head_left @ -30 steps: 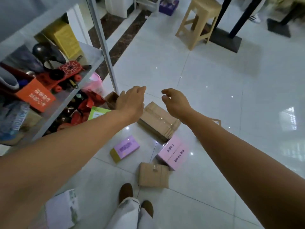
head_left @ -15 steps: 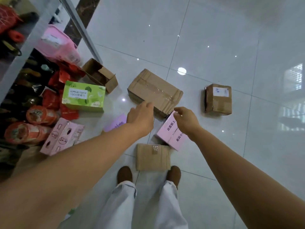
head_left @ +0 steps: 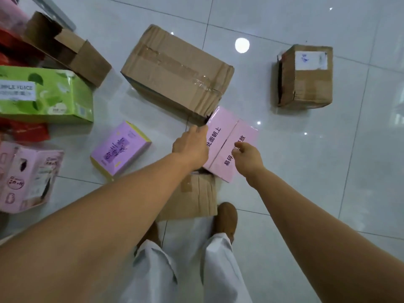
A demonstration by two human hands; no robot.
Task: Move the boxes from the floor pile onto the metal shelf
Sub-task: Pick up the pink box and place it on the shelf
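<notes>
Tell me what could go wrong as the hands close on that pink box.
The pink box sits wedged against the large taped carton and partly over the small brown box by the feet, so lifting may drag either. Neither the left hand nor the right hand grips it yet; a one-sided grab could tip it.

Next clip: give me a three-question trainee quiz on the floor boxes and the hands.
1. True or false: both hands reach toward the pink box.
2. Which box has a white label on top? A) large taped box B) small brown box C) green juice box
3. Fill in: the left hand is at the pink box's ____ edge.

Key: 1 true; 2 B; 3 left. The right hand hovers over the box's top, holding nothing.
</notes>
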